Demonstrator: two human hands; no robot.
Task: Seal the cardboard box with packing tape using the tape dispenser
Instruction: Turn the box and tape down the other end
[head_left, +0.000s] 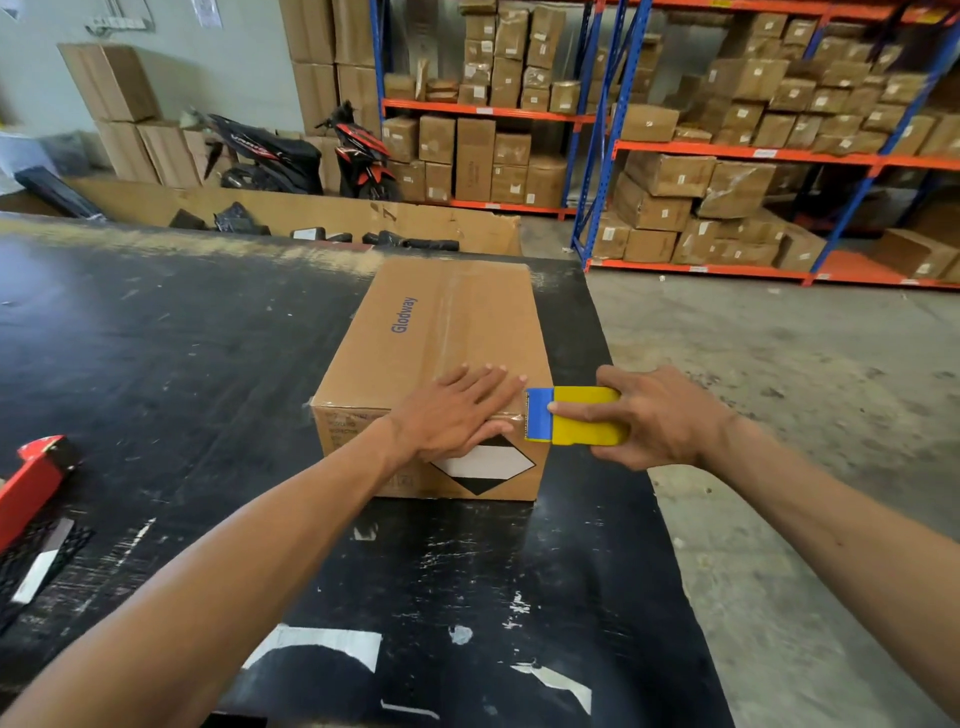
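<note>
Blk table (156, 338) w/ box (441, 322), red tool (31, 483)

The one word that reads clearly is "Glodway", printed in blue along the top of the cardboard box (436, 332), running lengthwise toward the far end. On the near side of the box sits a diamond label (483, 464), white above and black below (no figures can be made out in it), and left of it a block of small dark print, too blurred to read. The white stickers on the boxes on the shelves (748, 156) are too small to read, as is the lettering on the scooter (265, 150).
</note>
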